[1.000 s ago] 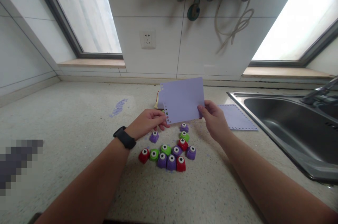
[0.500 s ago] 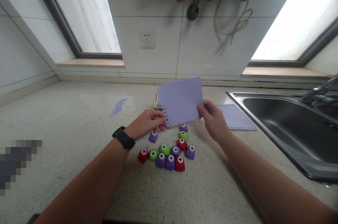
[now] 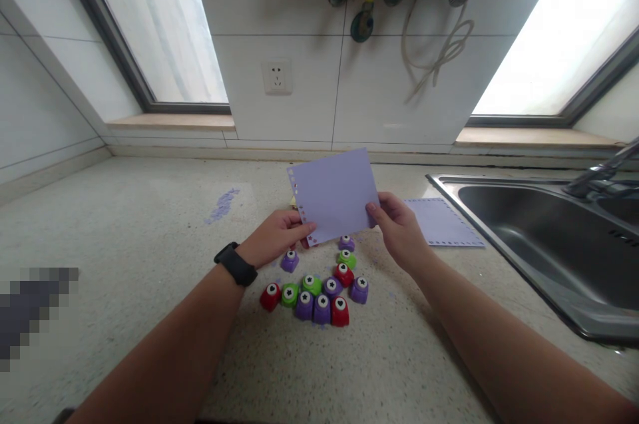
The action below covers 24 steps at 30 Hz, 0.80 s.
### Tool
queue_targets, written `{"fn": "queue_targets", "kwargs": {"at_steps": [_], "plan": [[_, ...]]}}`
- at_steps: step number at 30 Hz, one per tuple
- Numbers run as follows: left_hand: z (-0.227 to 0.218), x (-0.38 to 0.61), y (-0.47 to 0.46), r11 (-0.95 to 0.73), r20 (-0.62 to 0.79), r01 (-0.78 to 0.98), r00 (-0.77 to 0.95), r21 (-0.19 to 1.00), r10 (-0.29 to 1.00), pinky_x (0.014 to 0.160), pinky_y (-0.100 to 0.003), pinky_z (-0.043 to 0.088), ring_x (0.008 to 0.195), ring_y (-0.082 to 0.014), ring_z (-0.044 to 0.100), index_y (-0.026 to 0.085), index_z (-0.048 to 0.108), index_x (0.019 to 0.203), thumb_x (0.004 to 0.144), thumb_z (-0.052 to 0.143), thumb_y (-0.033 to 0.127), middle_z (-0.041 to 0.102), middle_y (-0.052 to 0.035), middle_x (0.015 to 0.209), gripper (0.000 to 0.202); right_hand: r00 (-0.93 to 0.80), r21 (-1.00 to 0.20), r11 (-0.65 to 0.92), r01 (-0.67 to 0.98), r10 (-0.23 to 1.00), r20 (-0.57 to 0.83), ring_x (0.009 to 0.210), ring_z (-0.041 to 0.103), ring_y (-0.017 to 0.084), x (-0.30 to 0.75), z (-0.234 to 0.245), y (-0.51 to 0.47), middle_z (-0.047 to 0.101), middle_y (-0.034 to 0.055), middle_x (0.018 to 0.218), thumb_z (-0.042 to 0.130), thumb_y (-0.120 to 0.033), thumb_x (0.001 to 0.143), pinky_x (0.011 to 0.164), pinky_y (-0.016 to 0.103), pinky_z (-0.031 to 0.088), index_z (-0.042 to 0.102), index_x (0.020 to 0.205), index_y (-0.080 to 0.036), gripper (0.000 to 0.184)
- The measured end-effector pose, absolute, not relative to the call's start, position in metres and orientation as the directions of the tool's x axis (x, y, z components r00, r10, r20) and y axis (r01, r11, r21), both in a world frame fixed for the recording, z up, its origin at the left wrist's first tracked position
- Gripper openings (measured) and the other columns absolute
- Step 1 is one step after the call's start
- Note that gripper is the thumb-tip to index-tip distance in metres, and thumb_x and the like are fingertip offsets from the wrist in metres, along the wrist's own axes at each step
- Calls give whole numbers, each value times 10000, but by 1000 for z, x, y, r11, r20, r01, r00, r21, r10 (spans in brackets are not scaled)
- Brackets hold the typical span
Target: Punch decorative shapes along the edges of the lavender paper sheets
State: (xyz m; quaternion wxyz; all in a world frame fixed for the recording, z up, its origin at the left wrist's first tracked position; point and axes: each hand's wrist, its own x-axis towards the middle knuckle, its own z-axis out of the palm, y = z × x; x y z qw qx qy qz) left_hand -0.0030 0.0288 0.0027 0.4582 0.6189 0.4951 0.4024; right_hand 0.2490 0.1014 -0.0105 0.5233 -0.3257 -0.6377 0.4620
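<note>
A sheet of light purple paper point(image 3: 333, 191) is held up and tilted above the counter, with small punched holes down its left edge. My left hand point(image 3: 279, 235) pinches its lower left corner, thumb on the front. At the right edge, my right hand point(image 3: 399, 227) grips the sheet between thumb and fingers. Below lie several craft punches in purple, green and red, among them a red punch point(image 3: 340, 311), a green punch point(image 3: 289, 294) and a purple punch point(image 3: 359, 289). Something red beneath the sheet near my left hand is mostly hidden.
Another light purple sheet point(image 3: 444, 223) with punched edges lies beside the steel sink point(image 3: 529, 224) on the right. Purple paper bits point(image 3: 222, 206) are scattered on the counter point(image 3: 150, 224) at the left. Behind stands a tiled wall with a socket point(image 3: 277, 77).
The held sheet has moved left and tilted a little more. My left thumb now lies over its lower left corner, and my right hand has shifted left with it.
</note>
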Motion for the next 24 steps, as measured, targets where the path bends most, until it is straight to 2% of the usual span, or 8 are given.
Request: {"fn": "queue_targets", "kwargs": {"at_steps": [8,13,20,24], "plan": [[-2,-9,34,-84,49,264,135,961,990,519,-242,393,542,-109,540,159,712,817,908,634,423,688,-15,685,291,-281,-945,327,3,907,313,734,593,173,249,-13,105,665,33,881,647,-433,904,659,338,482,662,1115,-211,307],[-1,-8,31,-82,40,296,145,952,989,507,-243,380,535,-117,541,160,727,863,905,638,425,684,-17,668,283,-296,-928,372,14,888,352,704,587,165,249,-17,108,682,29,882,707,-393,859,644,332,478,646,1068,-213,283],[2,-6,31,-103,65,313,129,944,989,511,-239,398,558,-123,561,176,700,801,928,605,406,680,-16,681,279,-287,-925,381,-3,886,366,690,587,157,251,-17,107,673,13,844,692,-365,877,656,329,485,630,1045,-215,233],[1,-5,32,-115,78,303,129,946,989,525,-243,418,572,-129,574,175,702,826,929,602,403,671,-12,682,270,-291,-923,385,9,884,366,689,589,162,251,-18,108,668,10,831,690,-367,882,656,331,485,631,1044,-216,229]]}}
